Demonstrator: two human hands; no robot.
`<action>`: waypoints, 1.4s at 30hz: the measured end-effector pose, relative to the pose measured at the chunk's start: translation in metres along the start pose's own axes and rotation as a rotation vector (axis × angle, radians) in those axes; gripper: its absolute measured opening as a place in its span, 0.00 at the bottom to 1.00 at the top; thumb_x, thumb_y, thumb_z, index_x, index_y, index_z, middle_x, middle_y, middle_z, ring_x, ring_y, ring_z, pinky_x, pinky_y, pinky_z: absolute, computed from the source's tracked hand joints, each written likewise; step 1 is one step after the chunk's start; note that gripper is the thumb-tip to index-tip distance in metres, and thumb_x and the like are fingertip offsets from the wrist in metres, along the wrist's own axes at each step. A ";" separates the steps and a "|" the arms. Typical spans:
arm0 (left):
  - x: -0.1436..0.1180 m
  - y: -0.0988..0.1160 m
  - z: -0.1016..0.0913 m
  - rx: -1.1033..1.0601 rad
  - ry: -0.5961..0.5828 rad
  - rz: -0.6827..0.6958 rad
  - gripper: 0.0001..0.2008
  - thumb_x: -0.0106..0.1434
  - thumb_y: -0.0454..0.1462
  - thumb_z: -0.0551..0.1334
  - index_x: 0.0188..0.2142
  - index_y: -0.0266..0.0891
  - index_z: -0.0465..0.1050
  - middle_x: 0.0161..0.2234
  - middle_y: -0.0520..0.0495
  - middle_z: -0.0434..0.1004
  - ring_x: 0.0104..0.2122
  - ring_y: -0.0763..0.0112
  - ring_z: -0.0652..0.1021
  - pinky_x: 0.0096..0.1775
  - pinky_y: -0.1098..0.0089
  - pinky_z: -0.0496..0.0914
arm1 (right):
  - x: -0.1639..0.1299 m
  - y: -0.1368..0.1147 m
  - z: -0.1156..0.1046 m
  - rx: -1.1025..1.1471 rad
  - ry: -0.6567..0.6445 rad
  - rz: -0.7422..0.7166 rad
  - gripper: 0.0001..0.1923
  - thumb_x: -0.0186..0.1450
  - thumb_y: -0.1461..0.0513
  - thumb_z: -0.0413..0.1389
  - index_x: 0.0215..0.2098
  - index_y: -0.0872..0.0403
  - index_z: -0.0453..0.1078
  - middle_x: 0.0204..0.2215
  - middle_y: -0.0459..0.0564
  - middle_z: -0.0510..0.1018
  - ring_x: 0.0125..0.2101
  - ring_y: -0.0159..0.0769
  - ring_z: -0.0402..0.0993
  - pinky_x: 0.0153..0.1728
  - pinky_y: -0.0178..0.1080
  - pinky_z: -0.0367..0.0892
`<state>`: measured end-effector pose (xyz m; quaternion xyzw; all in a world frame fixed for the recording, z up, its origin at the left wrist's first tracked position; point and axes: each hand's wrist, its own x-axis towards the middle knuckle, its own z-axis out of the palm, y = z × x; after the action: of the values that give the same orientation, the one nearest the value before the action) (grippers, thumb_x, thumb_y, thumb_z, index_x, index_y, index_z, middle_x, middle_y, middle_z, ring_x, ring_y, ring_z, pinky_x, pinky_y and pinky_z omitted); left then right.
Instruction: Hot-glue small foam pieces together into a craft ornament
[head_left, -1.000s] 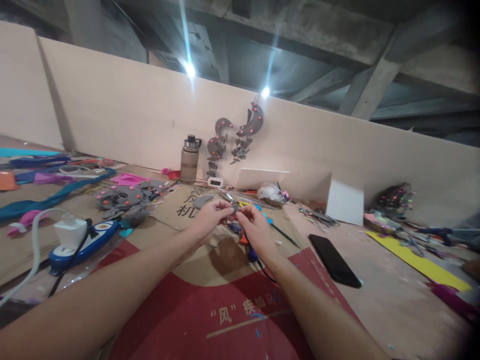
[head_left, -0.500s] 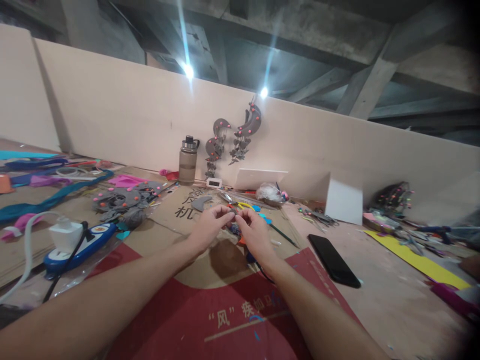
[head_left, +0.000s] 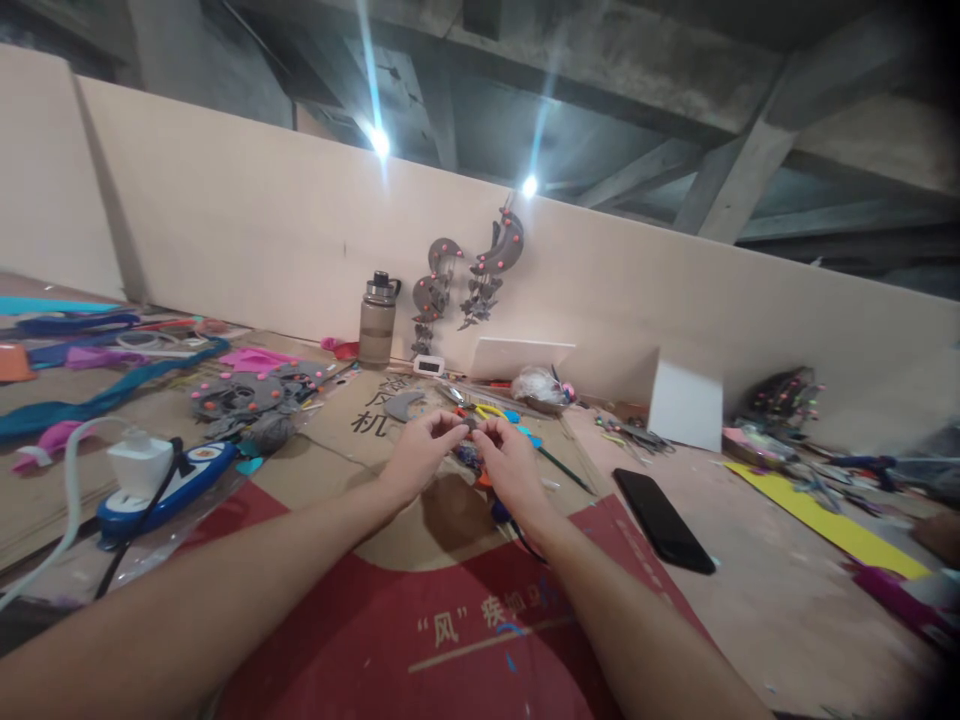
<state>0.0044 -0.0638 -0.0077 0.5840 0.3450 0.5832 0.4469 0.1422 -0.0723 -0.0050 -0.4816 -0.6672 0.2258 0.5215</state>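
Observation:
My left hand [head_left: 420, 455] and my right hand [head_left: 510, 458] meet fingertip to fingertip over the cardboard sheet [head_left: 450, 610], pinching a small grey piece [head_left: 470, 424] between them. The piece is mostly hidden by my fingers. Beneath my hands lie small blue and orange bits [head_left: 480, 470] and a dark cord. A grey foam cut-out [head_left: 403, 403] lies just beyond my left hand.
A black phone [head_left: 664, 520] lies at right. A water bottle [head_left: 377, 318], grey moon ornaments [head_left: 469, 270] on the wall and a white box [head_left: 684, 405] stand at the back. A power strip with charger [head_left: 154, 475], grey foam shapes [head_left: 247, 395] and coloured strips are left. Yellow sheet [head_left: 825, 520] at far right.
My hands have stayed together on the small piece, with only slight finger shifts; they sit a little lower than a second ago.

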 end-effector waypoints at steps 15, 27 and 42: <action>0.005 -0.009 -0.004 -0.138 -0.017 -0.066 0.12 0.51 0.43 0.66 0.25 0.35 0.72 0.20 0.53 0.66 0.20 0.78 0.62 0.24 0.73 0.56 | 0.002 0.000 0.001 0.087 -0.023 0.070 0.10 0.59 0.55 0.51 0.32 0.53 0.67 0.21 0.43 0.70 0.21 0.31 0.65 0.24 0.34 0.61; 0.003 -0.014 -0.003 0.024 -0.138 0.000 0.13 0.56 0.45 0.61 0.27 0.35 0.69 0.21 0.54 0.65 0.22 0.76 0.65 0.27 0.73 0.58 | 0.002 0.001 0.000 0.034 -0.012 0.077 0.09 0.58 0.56 0.51 0.27 0.53 0.65 0.15 0.40 0.66 0.18 0.29 0.62 0.23 0.33 0.58; 0.002 -0.003 -0.004 0.188 -0.122 0.023 0.13 0.57 0.44 0.60 0.29 0.35 0.71 0.23 0.53 0.68 0.24 0.75 0.65 0.27 0.73 0.59 | 0.002 0.005 0.003 0.040 0.003 0.036 0.08 0.60 0.57 0.50 0.27 0.53 0.65 0.18 0.41 0.67 0.20 0.30 0.62 0.24 0.33 0.58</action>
<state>0.0006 -0.0609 -0.0099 0.6618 0.3635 0.5167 0.4035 0.1414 -0.0679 -0.0093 -0.4835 -0.6530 0.2478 0.5276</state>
